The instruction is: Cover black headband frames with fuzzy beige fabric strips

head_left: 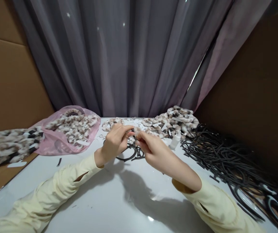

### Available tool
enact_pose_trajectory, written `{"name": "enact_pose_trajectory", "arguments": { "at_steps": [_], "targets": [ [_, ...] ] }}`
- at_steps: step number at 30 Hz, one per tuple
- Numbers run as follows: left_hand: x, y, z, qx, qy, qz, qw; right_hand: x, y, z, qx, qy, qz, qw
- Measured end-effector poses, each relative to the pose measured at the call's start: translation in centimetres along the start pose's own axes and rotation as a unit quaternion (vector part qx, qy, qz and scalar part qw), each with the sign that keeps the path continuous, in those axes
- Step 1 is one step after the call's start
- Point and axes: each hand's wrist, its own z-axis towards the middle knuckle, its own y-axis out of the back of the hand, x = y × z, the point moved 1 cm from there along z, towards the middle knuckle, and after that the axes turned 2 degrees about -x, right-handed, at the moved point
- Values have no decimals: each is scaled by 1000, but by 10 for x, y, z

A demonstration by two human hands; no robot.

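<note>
Above the middle of the white table (85, 197), my two hands meet with fingertips close together. My left hand (116, 139) is closed in a pinch, with a small dark bit showing at its fingertips. My right hand (151, 147) is also closed, thumb against bent fingers. Between them shows a little pale, fluffy piece (136, 130); its full shape is hidden by the fingers, and I cannot tell which hand grips which part. Just beneath and behind the hands lie black tube loops (126, 157) on the table.
Brown-and-white fluffy pieces fill a pink plastic bag (48, 142) at left; more lie in a heap (180, 119) at back right. A small clear bottle (176, 139) stands before that heap. Black tubes (216, 155) pile along the right. Cardboard walls (10, 74) and a grey curtain (114, 64) enclose the table.
</note>
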Motion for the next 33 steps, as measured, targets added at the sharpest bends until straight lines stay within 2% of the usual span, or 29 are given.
{"name": "enact_pose_trajectory", "arguments": {
  "at_steps": [3, 6, 10, 13, 15, 18, 22, 28, 33],
  "targets": [
    [2, -1, -1, 2, 10, -9, 1000, 4, -2, -2, -3, -23, -65, 998],
    [3, -3, -3, 18, 24, -20, 999, 10, -2, -4, 19, -42, -121, 992],
    [1, -6, -4, 88, 68, -45, 993, 13, 1, -5, 41, -30, -164, 985],
    [0, -6, -2, 151, 104, -73, 980, 7, 5, -1, 18, -22, -165, 986],
    [-2, -5, 0, 173, 112, -78, 975, 2, 7, 2, -9, -25, -164, 986],
    [-4, -4, 2, 172, 147, -78, 971, 0, 7, 3, -18, -22, -163, 986],
    [-5, -3, 3, 146, 212, -73, 963, 9, 4, -2, 31, 24, -168, 985],
    [-4, -4, 4, 151, 176, -79, 969, 11, 9, -6, 27, 48, -178, 982],
    [-7, -2, 7, 166, 182, -127, 961, -9, 22, 7, -48, 56, -105, 992]
  ]
}}
